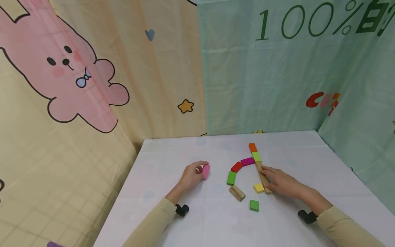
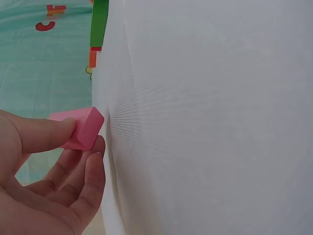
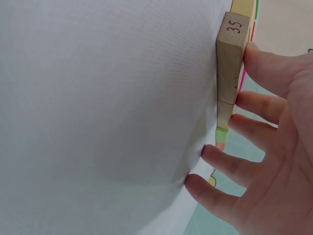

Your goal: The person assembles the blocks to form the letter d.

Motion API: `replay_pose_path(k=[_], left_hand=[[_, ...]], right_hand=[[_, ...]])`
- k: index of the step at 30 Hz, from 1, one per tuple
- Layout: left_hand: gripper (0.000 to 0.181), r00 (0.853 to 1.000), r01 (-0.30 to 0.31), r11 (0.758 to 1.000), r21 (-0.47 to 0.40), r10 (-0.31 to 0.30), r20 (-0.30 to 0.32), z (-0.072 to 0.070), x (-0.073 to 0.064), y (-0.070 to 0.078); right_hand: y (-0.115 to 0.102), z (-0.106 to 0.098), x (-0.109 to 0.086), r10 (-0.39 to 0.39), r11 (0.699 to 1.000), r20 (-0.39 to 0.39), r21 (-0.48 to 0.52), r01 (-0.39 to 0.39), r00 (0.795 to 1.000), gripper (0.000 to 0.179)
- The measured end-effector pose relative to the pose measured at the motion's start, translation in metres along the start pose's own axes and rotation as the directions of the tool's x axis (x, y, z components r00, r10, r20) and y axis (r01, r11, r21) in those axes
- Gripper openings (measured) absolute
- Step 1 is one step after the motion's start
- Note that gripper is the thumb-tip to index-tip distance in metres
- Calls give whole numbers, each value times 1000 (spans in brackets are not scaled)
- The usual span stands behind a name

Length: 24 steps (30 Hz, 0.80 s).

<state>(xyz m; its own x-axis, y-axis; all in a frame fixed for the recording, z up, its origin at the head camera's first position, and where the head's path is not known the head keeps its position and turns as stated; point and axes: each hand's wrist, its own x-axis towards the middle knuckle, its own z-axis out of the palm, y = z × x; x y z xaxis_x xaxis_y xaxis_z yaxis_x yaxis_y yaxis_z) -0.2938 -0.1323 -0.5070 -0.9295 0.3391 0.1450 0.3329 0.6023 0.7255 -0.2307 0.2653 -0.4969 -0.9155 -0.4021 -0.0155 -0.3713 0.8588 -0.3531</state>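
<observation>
My left hand (image 1: 190,177) pinches a pink block (image 1: 206,172) between thumb and fingers, left of the curved row. In the left wrist view, the pink block (image 2: 89,129) is tilted at the fingertips, close to the white tabletop. My right hand (image 1: 284,183) rests its fingertips on plain wooden blocks (image 1: 260,169) laid end to end in a straight line. From the right wrist view, the thumb and two fingers touch the wooden block (image 3: 228,73) marked 35, while the other fingertips reach the cloth. A yellow block (image 1: 259,188) sits against that line's left side.
Orange (image 1: 252,147) and lime (image 1: 256,156) blocks continue the line's far end. Magenta (image 1: 247,161), red (image 1: 236,167), green (image 1: 231,178) and wooden (image 1: 237,193) blocks curve leftward from it. A separate green block (image 1: 254,205) lies nearer. Printed curtains stand behind the white table (image 1: 216,223).
</observation>
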Motion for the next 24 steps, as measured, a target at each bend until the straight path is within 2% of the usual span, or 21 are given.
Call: replay_pose_path(k=[12, 24], left_hand=[[54, 999, 21, 996, -82, -23, -25, 1, 1, 3], [53, 999, -13, 993, -115, 9, -33, 3, 5, 7]], right_hand=[[-1, -1, -1, -5, 1000, -5, -7, 5, 1000, 67], [0, -1, 0, -3, 1000, 0, -2, 3, 1000, 67]])
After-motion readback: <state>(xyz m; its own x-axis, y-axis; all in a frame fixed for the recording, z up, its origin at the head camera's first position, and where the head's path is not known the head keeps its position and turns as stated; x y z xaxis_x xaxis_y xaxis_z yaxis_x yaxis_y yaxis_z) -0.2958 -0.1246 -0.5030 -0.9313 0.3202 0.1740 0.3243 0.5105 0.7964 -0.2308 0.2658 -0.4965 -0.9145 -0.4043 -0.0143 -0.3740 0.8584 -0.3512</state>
